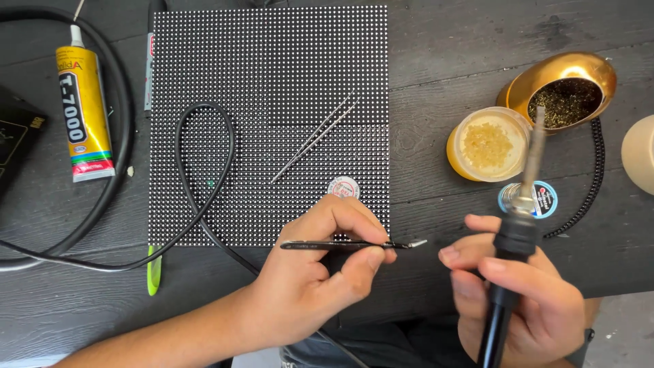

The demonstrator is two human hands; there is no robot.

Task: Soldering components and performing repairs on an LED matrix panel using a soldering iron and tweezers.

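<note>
The left hand [320, 272] pinches a pair of black tweezers [354, 244] between thumb and forefinger, held level just off the near edge of the LED matrix panel [269, 82], their silver tips pointing right toward the other hand and carrying nothing that can be made out. The right hand [524, 300] is closed around the black grip of a soldering iron [521, 211], its barrel pointing up and away over the table; the tip sits near the brass-wool tip cleaner [565, 92] in its gold holder rather than over the panel. A second pair of fine steel tweezers [315, 138] lies loose on the panel's dotted face, and a black cable [204, 177] loops across it. Beside the cleaner stands an open jar of amber flux [487, 144], with a small solder spool [538, 199] just in front. A yellow tube of adhesive [83, 112] lies left of the panel.

As a judgement: both tools are in hand but neither touches the panel, so the work looks paused between joints; no repaired or still-faulty pixel can be told apart here, apart from a small greenish spot [210, 183] beside the cable
</note>
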